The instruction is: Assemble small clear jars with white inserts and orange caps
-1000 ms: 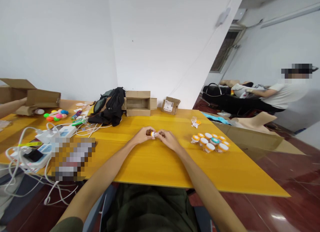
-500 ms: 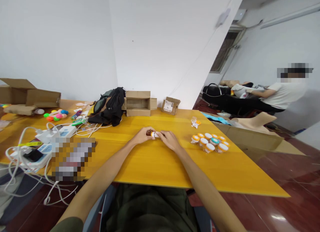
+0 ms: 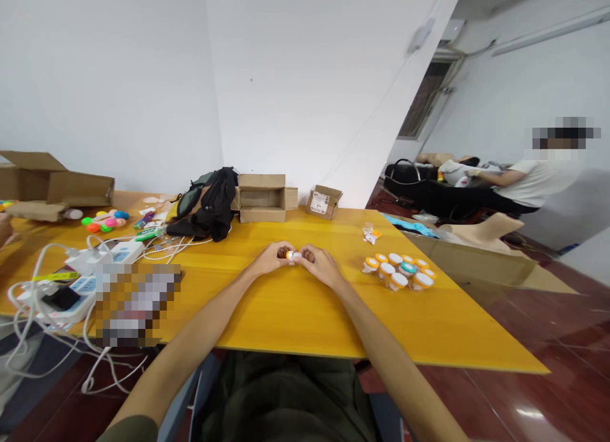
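My left hand [image 3: 271, 259] and my right hand [image 3: 321, 265] meet over the middle of the yellow table [image 3: 295, 315]. Both are closed on a small brown bottle [image 3: 294, 255] with a white and orange band, held sideways between the fingertips. To the right of my right hand stands a cluster of several small jars [image 3: 399, 271] with orange, white and teal lids. A small wrapped item [image 3: 370, 234] lies beyond them.
A black bag [image 3: 212, 202] and open cardboard boxes [image 3: 263, 197] sit at the table's far side. White cables and power strips [image 3: 61, 283] crowd the left. Colourful toys [image 3: 102, 220] lie far left. Another person [image 3: 528, 181] sits at the right, beyond the table.
My right hand's fingers have shifted slightly along the bottle; both hands stay at the same spot. The view has tilted a little.
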Tool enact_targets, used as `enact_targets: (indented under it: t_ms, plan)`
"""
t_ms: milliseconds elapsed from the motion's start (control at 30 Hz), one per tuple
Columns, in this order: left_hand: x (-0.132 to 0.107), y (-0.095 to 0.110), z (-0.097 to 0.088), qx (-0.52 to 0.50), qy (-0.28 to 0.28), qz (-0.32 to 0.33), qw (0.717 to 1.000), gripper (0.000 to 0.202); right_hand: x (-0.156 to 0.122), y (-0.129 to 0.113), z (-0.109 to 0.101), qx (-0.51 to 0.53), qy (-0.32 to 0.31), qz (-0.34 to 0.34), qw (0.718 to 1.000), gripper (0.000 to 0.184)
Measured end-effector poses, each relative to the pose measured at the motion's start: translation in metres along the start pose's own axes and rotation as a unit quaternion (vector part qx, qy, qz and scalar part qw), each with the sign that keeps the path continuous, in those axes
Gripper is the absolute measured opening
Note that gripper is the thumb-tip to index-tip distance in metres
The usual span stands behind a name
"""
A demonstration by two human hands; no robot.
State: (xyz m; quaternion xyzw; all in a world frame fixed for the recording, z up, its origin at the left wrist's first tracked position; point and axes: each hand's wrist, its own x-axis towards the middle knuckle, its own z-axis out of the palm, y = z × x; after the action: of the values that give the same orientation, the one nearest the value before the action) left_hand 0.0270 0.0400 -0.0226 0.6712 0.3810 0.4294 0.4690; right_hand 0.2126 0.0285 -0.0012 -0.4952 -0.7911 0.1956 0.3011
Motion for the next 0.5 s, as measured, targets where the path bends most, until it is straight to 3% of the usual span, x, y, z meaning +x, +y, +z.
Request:
enact_targets:
  t_ms: [167,333,500]
  plan:
    - [0.000,0.000,0.000,0.012,-0.004,-0.001,1.000,0.030,0.002,0.007,0.003,0.021,0.019,-0.013,1.000,0.024]
    - [-0.001,0.001,0.000,0.016,-0.006,0.007,1.000,0.030,0.004,0.013,0.008,0.085,-0.012,-0.055,0.995,0.023]
    - [-0.001,-0.001,-0.001,0.018,-0.002,0.013,1.000,0.037,0.006,0.015,0.009,0.127,0.000,-0.054,0.990,0.024]
